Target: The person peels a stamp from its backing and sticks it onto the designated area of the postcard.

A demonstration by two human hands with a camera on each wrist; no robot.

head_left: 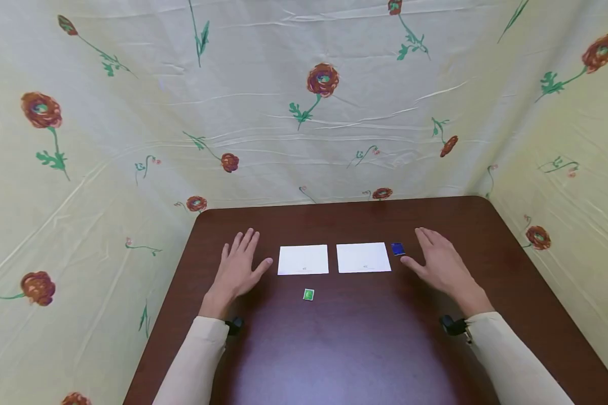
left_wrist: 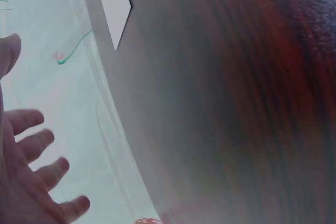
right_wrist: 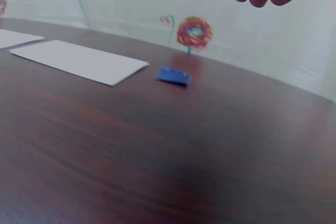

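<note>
My left hand (head_left: pixel 235 269) hovers over the left part of the table with fingers straight and spread, holding nothing. To its right lies a blank-looking white paper rectangle (head_left: pixel 303 260), with a second white paper rectangle (head_left: pixel 363 257) beside it, each with a tiny mark near its lower edge. My right hand (head_left: pixel 442 267), also straight-fingered and holding nothing, is over the right side. Close to its thumb lies a small blue flat piece (head_left: pixel 397 248), slightly crinkled in the right wrist view (right_wrist: pixel 173 75). A small green square with a pale border (head_left: pixel 308 294), like a stamp, lies below the left rectangle.
The dark brown table (head_left: pixel 334 349) has rounded far corners. A pale flower-printed cloth (head_left: pixel 263 112) hangs behind it and along both sides, near the table's edges. Each wrist wears a dark camera strap (head_left: pixel 453 325).
</note>
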